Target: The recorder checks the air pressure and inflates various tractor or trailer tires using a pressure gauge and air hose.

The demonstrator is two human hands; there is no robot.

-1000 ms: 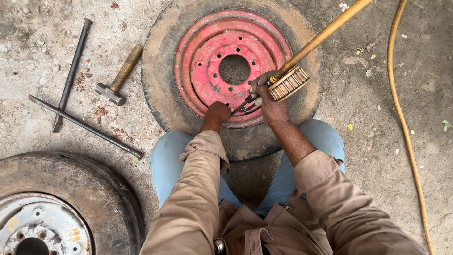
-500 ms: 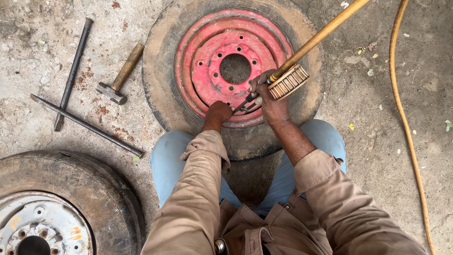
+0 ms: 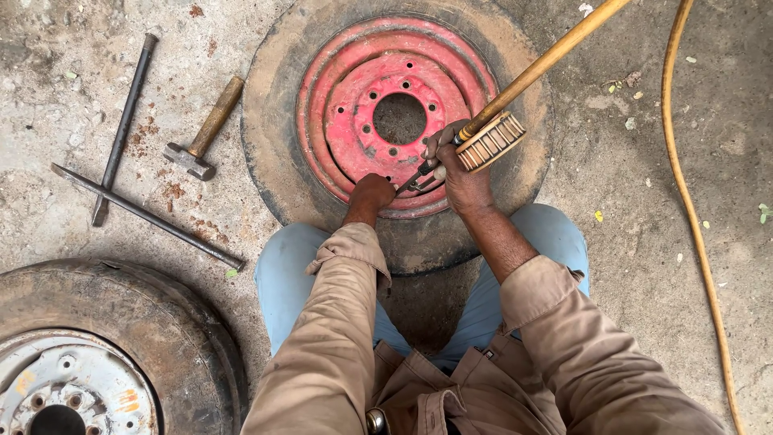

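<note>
right hand still gripping brush; left hand stays curled on red rim.

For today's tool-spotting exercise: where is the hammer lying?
In the head view, the hammer lies on the concrete at upper left, between the crossed iron bars and the red-rimmed tyre.

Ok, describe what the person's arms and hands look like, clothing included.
Both arms wear long, loose khaki-brown work sleeves, creased, with cuffs turned back above the wrists. The left sleeve ends in a folded cuff; the right sleeve stops at mid-forearm. The left hand and right hand are bare: no gloves, and no rings or watch show.
</note>
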